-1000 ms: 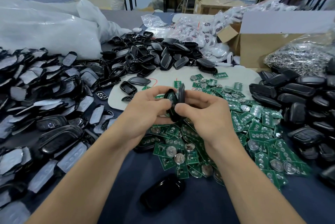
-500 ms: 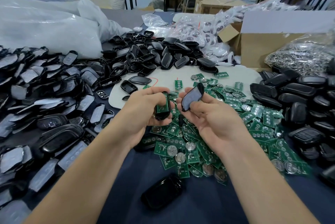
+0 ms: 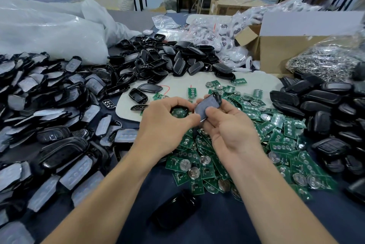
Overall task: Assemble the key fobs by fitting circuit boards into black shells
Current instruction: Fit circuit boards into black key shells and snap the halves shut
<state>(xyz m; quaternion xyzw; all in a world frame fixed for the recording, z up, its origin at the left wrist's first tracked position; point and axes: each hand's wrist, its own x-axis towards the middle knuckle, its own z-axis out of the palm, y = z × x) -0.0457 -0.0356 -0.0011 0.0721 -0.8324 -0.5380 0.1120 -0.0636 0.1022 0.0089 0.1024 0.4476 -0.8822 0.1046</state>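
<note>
My left hand grips a black shell half with a green circuit board seated inside it, face up. My right hand pinches a second black shell half, tilted with its grey film-covered face toward me, its lower edge touching the left thumb. Both hands hover over a heap of green circuit boards with round coin cells.
Film-covered shell halves pile up on the left, empty black shells at the back, closed fobs on the right. One black shell lies near me. A cardboard box and bag of metal rings stand back right.
The two shell halves were pressed together, then came apart. The right hand's half now tilts up beside the board-filled half in the left hand.
</note>
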